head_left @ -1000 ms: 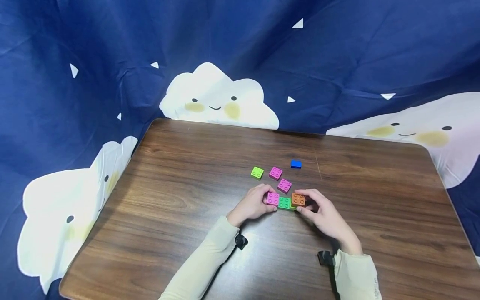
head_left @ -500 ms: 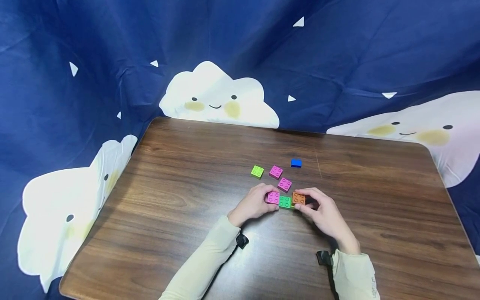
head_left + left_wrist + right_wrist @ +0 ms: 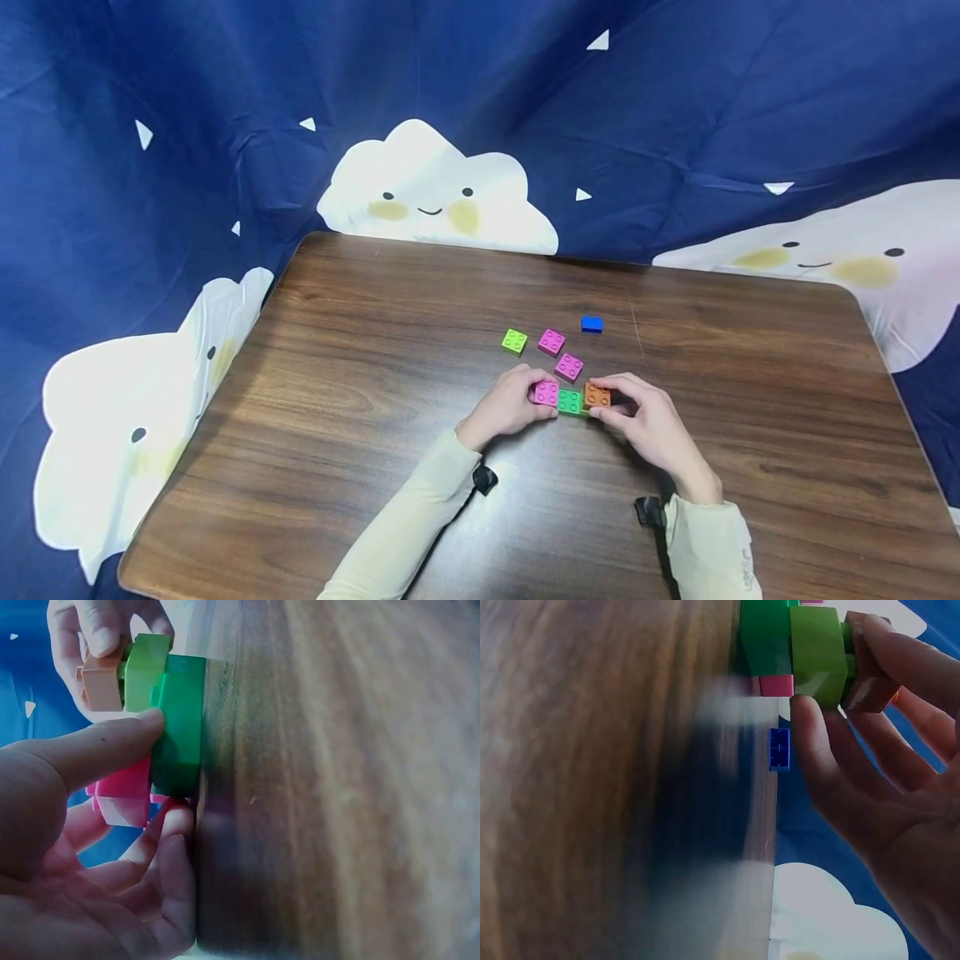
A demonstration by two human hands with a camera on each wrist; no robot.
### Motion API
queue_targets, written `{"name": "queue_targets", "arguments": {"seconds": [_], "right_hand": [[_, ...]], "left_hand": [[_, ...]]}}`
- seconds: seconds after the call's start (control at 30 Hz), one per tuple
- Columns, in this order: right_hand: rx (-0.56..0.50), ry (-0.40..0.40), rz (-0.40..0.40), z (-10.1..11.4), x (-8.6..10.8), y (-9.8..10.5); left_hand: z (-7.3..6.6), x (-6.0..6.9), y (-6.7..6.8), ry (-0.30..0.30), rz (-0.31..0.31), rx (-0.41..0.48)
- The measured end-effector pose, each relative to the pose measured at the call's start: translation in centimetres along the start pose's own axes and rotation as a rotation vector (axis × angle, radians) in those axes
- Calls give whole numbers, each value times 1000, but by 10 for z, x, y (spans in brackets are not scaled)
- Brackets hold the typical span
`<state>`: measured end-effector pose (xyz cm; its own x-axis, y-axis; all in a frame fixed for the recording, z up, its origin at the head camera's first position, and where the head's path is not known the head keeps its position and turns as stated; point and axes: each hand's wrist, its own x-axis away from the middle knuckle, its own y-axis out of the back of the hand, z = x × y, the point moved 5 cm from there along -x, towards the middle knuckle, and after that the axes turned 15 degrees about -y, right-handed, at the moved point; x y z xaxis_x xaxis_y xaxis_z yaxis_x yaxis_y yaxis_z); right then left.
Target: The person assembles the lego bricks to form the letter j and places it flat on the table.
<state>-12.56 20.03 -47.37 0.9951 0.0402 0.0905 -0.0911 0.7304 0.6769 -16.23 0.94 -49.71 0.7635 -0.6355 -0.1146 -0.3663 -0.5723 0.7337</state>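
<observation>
On the table, a green building brick (image 3: 570, 402) carries a pink brick (image 3: 546, 393) at its left end and a lime brick (image 3: 819, 656) at its right. Above the lime brick sits an orange-brown brick (image 3: 597, 395), with lime studs showing in a narrow gap between them in the right wrist view. My left hand (image 3: 506, 407) pinches the pink brick end, its thumb also reaching the green brick in the left wrist view. With thumb and fingers, my right hand (image 3: 654, 421) grips the orange-brown brick; one fingertip touches the lime brick.
Beyond the hands lie two loose pink bricks, a nearer one (image 3: 569, 367) and a farther one (image 3: 551, 342). A loose lime brick (image 3: 514, 341) is left of them. Further back, a blue brick (image 3: 592, 324) lies on its side. A blue cloud-print curtain (image 3: 480, 75) borders the wooden table (image 3: 375, 350).
My right thumb has shifted slightly toward the orange-brown brick's near left corner. Otherwise both hands and the bricks stay almost in place.
</observation>
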Motion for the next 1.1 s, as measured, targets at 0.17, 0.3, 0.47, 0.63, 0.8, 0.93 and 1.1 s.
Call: {"name": "queue_targets", "arguments": {"seconds": [0.17,0.3,0.47,0.63,0.8,0.93,1.1], "right_hand": [[5,7,1,1,-1,0],[-6,6,3,1,-1,-1],[-33,25,-8,1,0,0],[-30,47,-9,1,-1,-1],[-25,81,-27,4,0,-2],[-26,82,-34,5,1,-2],[25,73,-48,6,0,-2]], "left_hand": [[1,0,0,-7,-4,0],[1,0,-1,-4,-1,-2],[1,0,-1,-11,-7,-5],[2,1,-1,-11,-8,-2],[1,-1,-1,-18,-1,-4],[2,-1,-1,-17,6,5],[1,0,0,-52,-8,4]]}}
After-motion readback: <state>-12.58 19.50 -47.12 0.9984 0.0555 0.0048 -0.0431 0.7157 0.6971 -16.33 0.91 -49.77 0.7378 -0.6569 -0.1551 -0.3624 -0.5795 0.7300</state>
